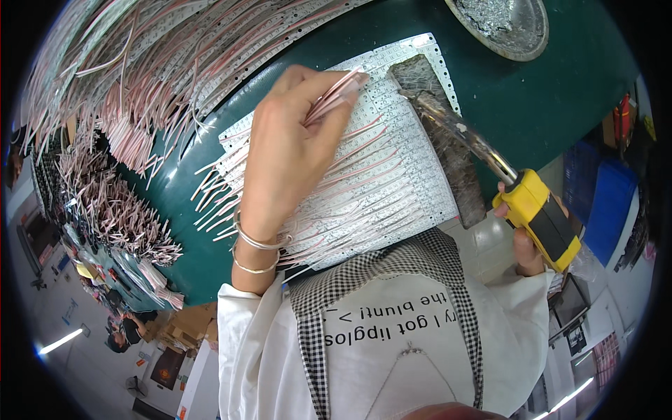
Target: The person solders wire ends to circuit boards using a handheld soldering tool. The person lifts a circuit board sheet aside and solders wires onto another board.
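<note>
In the head view, the left hand (287,140) pinched a small bundle of pink-and-white wires (327,103) between thumb and fingers, above the upper part of a white circuit-board panel (432,168). The panel lay on the green table (560,84) in front of the person, with rows of similar wires trailing over it and past its left edge. The right hand (526,253) was wrapped around the yellow handle of a soldering gun (537,208); its tip sat over a dark slab (462,189) at the panel's right side — touching or just above, I could not tell.

A burn seemed the likeliest mishap: the tip was near the left fingertips, and, if hot, a slip of either hand could have joined them. A loosened pinch could have let wires slide out of the bundle. The bracelets (255,267) hung close to the trailing wires — a quick pull of that wrist might have snagged some and strained their joints.
</note>
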Demonstrator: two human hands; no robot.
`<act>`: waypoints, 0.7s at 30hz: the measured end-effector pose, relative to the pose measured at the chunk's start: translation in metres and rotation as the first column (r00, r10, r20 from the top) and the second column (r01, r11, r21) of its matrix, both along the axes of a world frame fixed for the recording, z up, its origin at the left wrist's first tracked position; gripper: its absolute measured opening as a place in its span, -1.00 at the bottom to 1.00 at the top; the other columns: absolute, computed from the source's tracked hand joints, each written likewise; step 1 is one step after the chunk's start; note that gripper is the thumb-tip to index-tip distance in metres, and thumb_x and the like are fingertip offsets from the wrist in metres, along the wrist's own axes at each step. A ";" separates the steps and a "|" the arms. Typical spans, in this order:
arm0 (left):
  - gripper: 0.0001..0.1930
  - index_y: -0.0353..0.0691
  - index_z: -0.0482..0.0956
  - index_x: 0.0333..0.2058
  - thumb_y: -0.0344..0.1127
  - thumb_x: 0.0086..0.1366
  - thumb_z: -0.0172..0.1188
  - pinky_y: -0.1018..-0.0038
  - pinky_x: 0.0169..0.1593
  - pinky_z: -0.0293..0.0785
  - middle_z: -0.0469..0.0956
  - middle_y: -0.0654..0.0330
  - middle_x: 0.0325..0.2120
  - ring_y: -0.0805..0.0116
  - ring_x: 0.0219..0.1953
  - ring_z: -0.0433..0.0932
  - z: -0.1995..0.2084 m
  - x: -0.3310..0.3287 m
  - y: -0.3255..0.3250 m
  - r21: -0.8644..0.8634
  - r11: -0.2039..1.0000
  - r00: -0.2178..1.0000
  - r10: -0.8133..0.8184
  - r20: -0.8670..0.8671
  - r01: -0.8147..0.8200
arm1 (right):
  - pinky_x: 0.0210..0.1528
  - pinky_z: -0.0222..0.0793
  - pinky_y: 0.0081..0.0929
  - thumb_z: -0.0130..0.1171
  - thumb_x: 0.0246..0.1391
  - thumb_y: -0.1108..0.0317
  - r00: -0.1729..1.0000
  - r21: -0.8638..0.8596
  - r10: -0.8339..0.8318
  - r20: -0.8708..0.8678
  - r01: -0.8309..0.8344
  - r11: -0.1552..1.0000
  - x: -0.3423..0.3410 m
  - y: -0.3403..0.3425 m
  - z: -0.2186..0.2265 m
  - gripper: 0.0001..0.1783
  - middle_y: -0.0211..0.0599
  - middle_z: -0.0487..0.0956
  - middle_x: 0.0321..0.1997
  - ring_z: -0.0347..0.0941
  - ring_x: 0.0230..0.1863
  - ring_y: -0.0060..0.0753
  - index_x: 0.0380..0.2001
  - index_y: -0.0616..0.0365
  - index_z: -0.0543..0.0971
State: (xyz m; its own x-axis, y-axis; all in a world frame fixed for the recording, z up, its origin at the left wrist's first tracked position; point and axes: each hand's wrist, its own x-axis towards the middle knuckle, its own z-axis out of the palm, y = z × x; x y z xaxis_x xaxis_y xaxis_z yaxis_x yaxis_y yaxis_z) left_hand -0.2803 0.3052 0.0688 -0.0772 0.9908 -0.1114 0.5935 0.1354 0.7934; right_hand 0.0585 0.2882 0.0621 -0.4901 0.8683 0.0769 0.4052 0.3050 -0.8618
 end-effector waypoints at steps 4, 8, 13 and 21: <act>-0.84 -0.36 0.60 -0.41 -0.38 0.10 0.33 0.63 -0.50 0.25 0.52 0.26 -0.56 0.64 -0.57 0.36 -0.007 0.006 0.005 -0.053 0.993 0.994 0.104 0.044 -0.102 | -0.28 0.53 -0.37 0.38 -0.20 0.17 1.000 -0.056 -0.007 -0.019 0.006 0.998 -0.006 0.007 -0.008 -0.53 -0.05 0.63 -0.35 0.63 -0.39 -0.11 -0.29 0.33 0.58; -0.82 -0.35 0.55 -0.50 -0.37 0.04 0.35 0.61 -0.49 0.30 0.51 0.26 -0.60 0.60 -0.59 0.40 -0.015 0.003 0.010 0.009 0.996 0.991 0.091 -0.101 -0.090 | -0.31 0.53 -0.41 0.39 -0.24 0.25 0.981 0.106 0.195 -0.004 -0.193 0.975 -0.012 0.027 -0.013 -0.52 0.00 0.62 -0.34 0.63 -0.40 -0.12 -0.26 0.38 0.57; -0.83 -0.36 0.56 -0.51 -0.37 0.02 0.32 0.56 -0.47 0.34 0.51 0.20 -0.60 0.51 -0.59 0.45 -0.021 -0.002 0.013 0.015 0.996 0.985 0.092 -0.145 -0.091 | -0.35 0.53 -0.47 0.37 -0.30 0.38 0.978 -0.007 0.169 -0.123 -0.171 0.985 -0.025 0.033 -0.015 -0.51 0.02 0.62 -0.34 0.62 -0.42 -0.16 -0.25 0.48 0.55; -0.82 -0.37 0.56 -0.50 -0.36 0.01 0.32 0.54 -0.46 0.36 0.52 0.17 -0.58 0.47 -0.58 0.47 -0.024 -0.009 0.013 0.015 0.996 0.983 0.088 -0.162 -0.087 | -0.42 0.50 -0.51 0.36 -0.31 0.39 0.977 0.032 0.211 0.023 -0.212 0.977 -0.048 0.040 -0.004 -0.52 -0.04 0.62 -0.38 0.60 -0.48 -0.24 -0.26 0.47 0.55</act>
State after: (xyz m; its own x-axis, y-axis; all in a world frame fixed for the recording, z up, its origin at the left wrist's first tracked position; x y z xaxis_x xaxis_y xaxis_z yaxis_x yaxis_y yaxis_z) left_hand -0.2896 0.3182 0.0452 -0.1798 0.9802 -0.0830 0.7005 0.1868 0.6888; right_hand 0.0102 0.3284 0.0578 -0.6639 0.7420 0.0934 0.3453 0.4149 -0.8418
